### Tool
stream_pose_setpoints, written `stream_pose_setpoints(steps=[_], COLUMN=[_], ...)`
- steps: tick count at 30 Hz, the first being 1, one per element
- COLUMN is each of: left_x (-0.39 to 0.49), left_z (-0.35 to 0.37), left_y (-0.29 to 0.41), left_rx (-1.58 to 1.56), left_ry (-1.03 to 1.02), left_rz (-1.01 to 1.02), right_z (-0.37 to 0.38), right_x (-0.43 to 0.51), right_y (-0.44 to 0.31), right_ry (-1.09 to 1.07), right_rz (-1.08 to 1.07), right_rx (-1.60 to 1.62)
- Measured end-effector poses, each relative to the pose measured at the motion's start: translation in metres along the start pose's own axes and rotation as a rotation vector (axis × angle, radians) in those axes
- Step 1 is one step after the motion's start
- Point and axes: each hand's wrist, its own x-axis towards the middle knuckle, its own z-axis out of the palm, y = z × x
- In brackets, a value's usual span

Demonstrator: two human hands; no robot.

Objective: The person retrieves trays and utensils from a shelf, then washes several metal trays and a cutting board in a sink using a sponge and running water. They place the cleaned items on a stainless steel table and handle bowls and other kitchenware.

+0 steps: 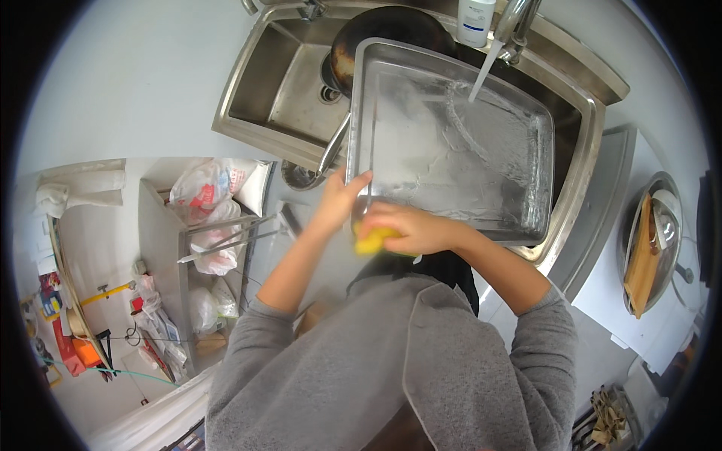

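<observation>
A large rectangular metal tray (pixel 417 152) lies across the right part of the sink, with water pooled on its bottom. My left hand (pixel 341 197) grips the tray's left rim, thumb over the top. In my right hand (pixel 414 228) is a yellow sponge (pixel 375 239), pressed at the tray's near left corner; hand and sponge are slightly blurred. From the faucet (pixel 516 28) a stream of water (pixel 486 70) falls into the tray's far right part. Behind the tray rests a dark wok (pixel 389 28), partly covered by it.
The left sink basin (pixel 299 84) has a drain (pixel 329 94) beside the wok. A white bottle (pixel 475 22) stands by the faucet. To the right, a metal bowl (pixel 632 237) holds a wooden cutting board (pixel 643 259). Plastic bags (pixel 208 194) fill a shelf at left.
</observation>
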Motion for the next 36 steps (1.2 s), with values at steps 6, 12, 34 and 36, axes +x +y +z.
stream_pose_setpoints(steps=[6,12,34,36], left_x=[-0.003,-0.005,-0.015,-0.014], left_z=[0.002,-0.009,-0.019,-0.007], left_y=[-0.002,-0.002,0.022,0.029], left_rx=[-0.050,0.042,0.259,0.275], left_ry=[0.006,0.014,-0.097,-0.067], left_rz=[0.026,-0.045,-0.020,0.160], right_z=[-0.018,-0.048,-0.134,-0.116], right_x=[-0.064,-0.166,-0.088,-0.053], right_y=[0.035,0.070,0.184,0.174], right_ry=[0.060,0.188,1.450,1.407], right_rz=[0.300,0.737,0.635,0.454], right_rx=[0.065,-0.064,-0.916,-0.793])
